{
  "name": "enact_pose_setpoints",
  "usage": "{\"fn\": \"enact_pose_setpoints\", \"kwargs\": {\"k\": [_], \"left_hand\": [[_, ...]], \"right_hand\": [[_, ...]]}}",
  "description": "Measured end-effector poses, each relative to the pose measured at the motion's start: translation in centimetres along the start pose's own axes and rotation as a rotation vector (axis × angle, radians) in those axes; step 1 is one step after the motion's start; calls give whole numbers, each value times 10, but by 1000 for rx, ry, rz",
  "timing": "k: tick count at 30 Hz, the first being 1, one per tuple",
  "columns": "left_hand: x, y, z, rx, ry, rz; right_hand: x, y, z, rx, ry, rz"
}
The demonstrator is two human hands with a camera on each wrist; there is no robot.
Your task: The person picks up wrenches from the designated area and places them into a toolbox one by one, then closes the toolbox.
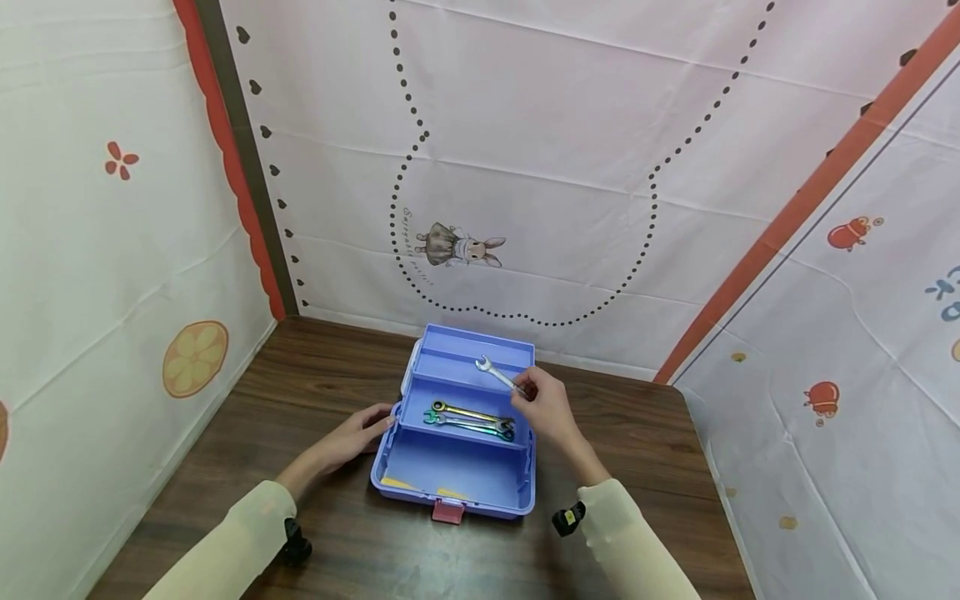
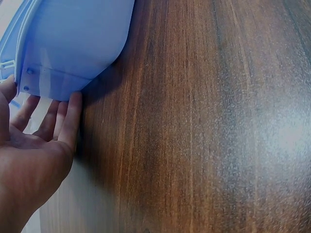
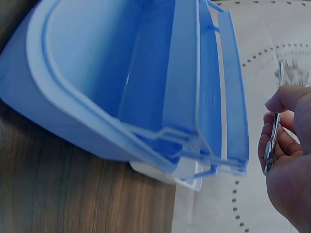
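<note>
My right hand [image 1: 544, 407] pinches a silver open-ended wrench [image 1: 495, 373] above the trays, its open jaw end pointing up and left. In the right wrist view the wrench [image 3: 272, 141] passes between thumb and fingers. A blue-purple plastic toolbox [image 1: 378, 475] stands open on the table. Several wrenches [image 1: 468, 417], with gold, silver and green colouring, lie in its lower raised tray [image 1: 416, 392]. My left hand [image 1: 358, 435] touches the toolbox's left side near the back. In the left wrist view its fingers [image 2: 73, 114] rest against the box's end wall [image 2: 77, 43].
An upper divided tray [image 1: 457, 342] is fanned out behind the lower one. Yellow pieces [image 1: 397, 483] show along the toolbox's front inside. A red latch [image 1: 448, 512] hangs at the front. Printed white cloth [image 1: 525, 250] surrounds the dark wooden table [image 1: 630, 433].
</note>
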State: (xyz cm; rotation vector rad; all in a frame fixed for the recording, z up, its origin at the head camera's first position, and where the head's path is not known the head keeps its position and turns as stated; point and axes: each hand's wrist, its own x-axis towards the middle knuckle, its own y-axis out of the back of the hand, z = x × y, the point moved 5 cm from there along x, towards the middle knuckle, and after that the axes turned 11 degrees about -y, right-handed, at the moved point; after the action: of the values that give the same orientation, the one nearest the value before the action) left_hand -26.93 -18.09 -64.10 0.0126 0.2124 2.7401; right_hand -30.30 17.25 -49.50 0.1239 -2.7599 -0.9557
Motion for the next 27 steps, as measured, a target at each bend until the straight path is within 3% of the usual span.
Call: {"fn": "enact_pose_setpoints", "kwargs": {"k": [10,19,27], "left_hand": [[0,0,-1,-7,0,-2],[0,0,-2,8,-3,4],[0,1,-3,9,3,3]], "right_hand": [[-9,-23,-16,-81,124,-83],[-16,-44,-20,-147,186,-205],[-19,-55,-15,-206,203,-239]]}}
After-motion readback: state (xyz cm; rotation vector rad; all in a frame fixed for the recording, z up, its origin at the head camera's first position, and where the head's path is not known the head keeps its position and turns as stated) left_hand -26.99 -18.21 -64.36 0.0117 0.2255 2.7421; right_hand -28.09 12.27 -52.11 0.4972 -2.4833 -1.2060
